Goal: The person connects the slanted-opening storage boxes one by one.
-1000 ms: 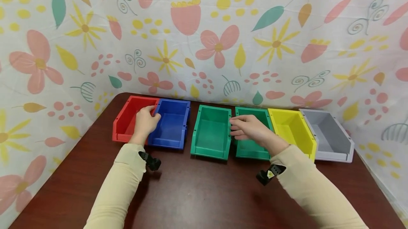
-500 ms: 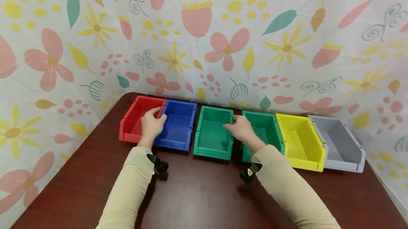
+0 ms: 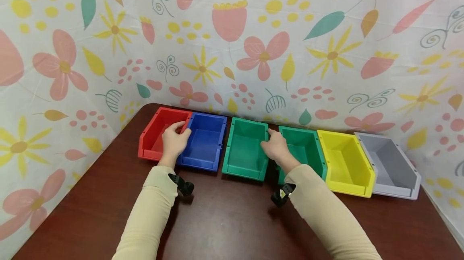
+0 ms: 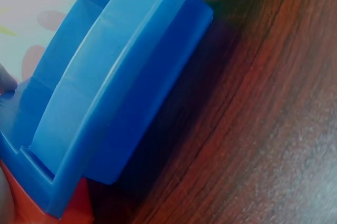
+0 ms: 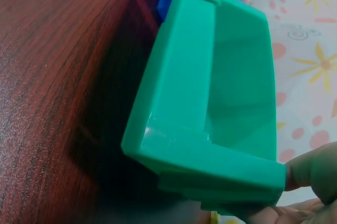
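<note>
My left hand [image 3: 175, 141] grips the side-by-side walls of the red bin [image 3: 154, 154] and the blue bin [image 3: 202, 147], thumb on the blue side. In the left wrist view the blue bin [image 4: 105, 71] fills the upper left; only bits of the hand show at the left edge. My right hand [image 3: 276, 146] pinches the right wall of the left green bin [image 3: 246, 151], its thumb outside the bin's front in the head view. The right wrist view shows thumb and fingers at the rim of that green bin [image 5: 242, 87], which holds nothing.
Right of my right hand stand a second green bin [image 3: 302, 145], a yellow bin [image 3: 342, 167] and a grey bin [image 3: 388, 167], side by side on the dark wooden table [image 3: 224, 219]. A flowered cloth [image 3: 224, 62] hangs behind the row.
My right hand has moved left and down from beside the left green bin and taken hold of its right wall. That bin has shifted slightly. My left hand keeps its hold; the view has turned.
</note>
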### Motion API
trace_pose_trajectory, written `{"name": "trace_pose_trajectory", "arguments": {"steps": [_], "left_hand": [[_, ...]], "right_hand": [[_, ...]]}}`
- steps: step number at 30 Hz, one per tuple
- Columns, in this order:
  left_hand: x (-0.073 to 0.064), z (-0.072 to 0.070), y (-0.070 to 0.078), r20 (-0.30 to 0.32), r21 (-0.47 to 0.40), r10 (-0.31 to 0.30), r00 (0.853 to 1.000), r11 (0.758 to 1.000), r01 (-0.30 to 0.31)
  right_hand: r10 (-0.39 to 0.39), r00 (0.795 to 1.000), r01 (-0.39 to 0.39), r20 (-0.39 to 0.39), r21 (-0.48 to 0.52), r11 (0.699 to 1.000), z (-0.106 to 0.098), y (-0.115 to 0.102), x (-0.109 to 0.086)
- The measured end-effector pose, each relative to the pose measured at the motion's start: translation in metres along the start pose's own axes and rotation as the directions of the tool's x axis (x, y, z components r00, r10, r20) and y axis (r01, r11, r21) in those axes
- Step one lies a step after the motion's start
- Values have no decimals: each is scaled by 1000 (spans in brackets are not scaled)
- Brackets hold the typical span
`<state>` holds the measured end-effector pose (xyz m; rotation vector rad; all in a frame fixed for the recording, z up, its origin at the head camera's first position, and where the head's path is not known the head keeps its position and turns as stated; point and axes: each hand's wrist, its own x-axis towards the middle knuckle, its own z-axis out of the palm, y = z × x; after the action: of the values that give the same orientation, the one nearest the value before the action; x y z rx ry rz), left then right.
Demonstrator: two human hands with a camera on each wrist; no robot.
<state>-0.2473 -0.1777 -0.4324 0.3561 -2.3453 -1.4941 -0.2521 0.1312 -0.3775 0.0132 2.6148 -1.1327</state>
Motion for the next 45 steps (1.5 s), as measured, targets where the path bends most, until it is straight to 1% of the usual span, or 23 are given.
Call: {"name": "trace_pose_trajectory", "arguments": {"steps": [5,8,14,18,24,35,41,45], "left_hand": [[1,0,0,-11,-18,-18,1000,1000,17],[1,0,1,-11,-36,-29,1000,999,29],[0,-1,3,2,-47,-54,999,997,54],[-1,-1,3,4,-52,-59,998,997,59],[1,-1,1,0,-59,-64,998,996,64],[1,0,0,6,-46,-70,998,996,70],[1,0,2,13,-52,-69,998,996,69],[0,-2,1,10,-47,-63,998,997,63]], "right_hand": [[-16,1000,15,10,65,998,-3,1,-2],[-22,1000,22,-1,89,996,-4,2,-2],[-11,1000,13,-14,177,984,-6,4,-2],[-12,1000,14,-11,212,977,-8,4,-3],[7,1000,-6,-1,263,965,-8,5,-2],[1,1000,-5,15,289,957,-9,5,-2],[3,1000,-9,21,285,959,-10,2,0],[-5,1000,-2,26,251,968,-13,-4,0]]}}
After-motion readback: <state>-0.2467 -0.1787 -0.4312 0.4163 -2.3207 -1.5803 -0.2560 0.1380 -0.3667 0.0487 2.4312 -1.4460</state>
